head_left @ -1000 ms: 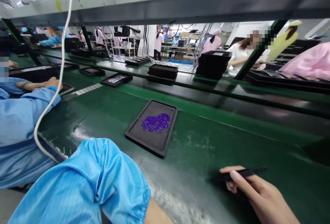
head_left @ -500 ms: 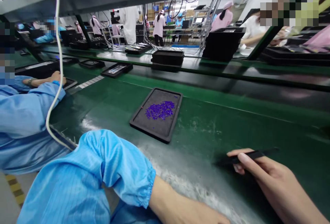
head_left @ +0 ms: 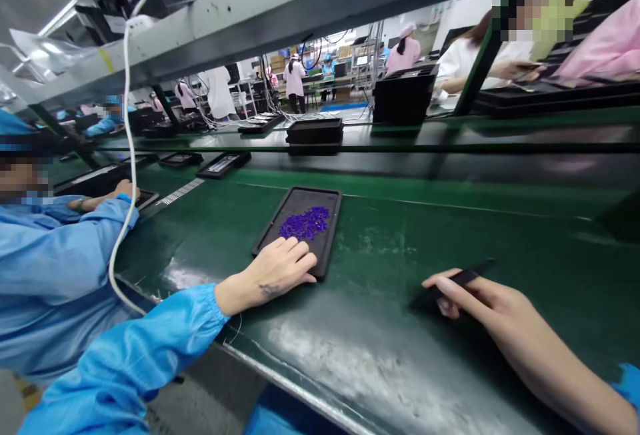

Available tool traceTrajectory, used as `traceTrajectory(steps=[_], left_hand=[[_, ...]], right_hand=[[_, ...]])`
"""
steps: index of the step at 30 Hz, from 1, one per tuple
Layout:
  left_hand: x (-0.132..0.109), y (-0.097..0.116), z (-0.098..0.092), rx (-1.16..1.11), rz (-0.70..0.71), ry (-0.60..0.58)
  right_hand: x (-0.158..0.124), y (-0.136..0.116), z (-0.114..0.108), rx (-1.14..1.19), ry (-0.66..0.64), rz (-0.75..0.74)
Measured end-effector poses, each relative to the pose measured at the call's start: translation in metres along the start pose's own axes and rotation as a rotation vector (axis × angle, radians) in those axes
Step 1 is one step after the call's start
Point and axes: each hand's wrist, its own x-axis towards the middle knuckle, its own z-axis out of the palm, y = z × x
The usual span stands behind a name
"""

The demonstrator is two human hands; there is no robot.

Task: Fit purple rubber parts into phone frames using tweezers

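Shallow black tray (head_left: 300, 199) flat on the green worktop (head_left: 380, 228), small purple pieces (head_left: 305, 223) scattered across its middle, within the raised rim (head_left: 331, 241). Over the tray's near end, left hand (head_left: 280, 268), loosely curled; impossible to tell whether gripping the rim. Well apart to the right, right hand (head_left: 493, 301) pinching a slim black tool (head_left: 473, 273), with a wide stretch of worktop between. On the near side, pale front edge (head_left: 295, 387); beyond the tray, stacked black trays (head_left: 315, 135)

The green desk (head_left: 425, 235) carries a shallow black tray (head_left: 300, 200); left of that tray lie a pale grid-patterned strip (head_left: 183, 191) and, farther back, two more black trays (head_left: 223, 164).
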Motion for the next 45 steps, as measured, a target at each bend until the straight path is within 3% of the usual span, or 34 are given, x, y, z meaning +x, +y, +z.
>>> traceTrajectory(steps=[3, 17, 32, 36, 40, 45], left_hand=[[-0.001, -0.002, 0.006, 0.001, -0.016, -0.036], [-0.020, -0.021, -0.009, -0.024, -0.129, -0.275], [-0.020, -0.011, -0.008, 0.013, -0.163, -0.238], [-0.011, 0.012, -0.015, -0.046, -0.073, -0.167], [0.005, 0.059, -0.022, -0.226, 0.192, -0.097], [0.031, 0.104, -0.030, -0.513, 0.476, 0.021]], right_hand=[[-0.001, 0.000, -0.001, 0.083, -0.094, 0.033], [0.000, -0.010, 0.004, 0.161, -0.060, 0.048], [0.002, -0.009, 0.004, 0.266, -0.030, 0.002], [0.008, -0.008, 0.013, 0.281, -0.005, -0.002], [0.012, -0.017, 0.035, 0.275, 0.016, -0.031], [0.006, -0.032, 0.050, 0.250, -0.062, -0.038]])
